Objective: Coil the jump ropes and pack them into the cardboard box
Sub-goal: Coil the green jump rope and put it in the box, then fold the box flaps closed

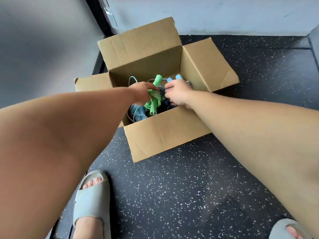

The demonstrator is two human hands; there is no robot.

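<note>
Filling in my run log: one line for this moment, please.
phase: packing | left hand: grips green jump rope | right hand: inside cardboard box

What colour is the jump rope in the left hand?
The jump rope gripped by the left hand is light green; head view.

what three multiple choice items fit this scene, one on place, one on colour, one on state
1. Where does the cardboard box stand? A table B speckled floor C chair
2. Colour of the jump rope in the left hand? A red B yellow C green
3. The box flaps are? A open B taped shut C cut off
1 B, dark floor lies under it. 2 C, fingers curl round a green coil. 3 A, flaps spread outward.
</note>
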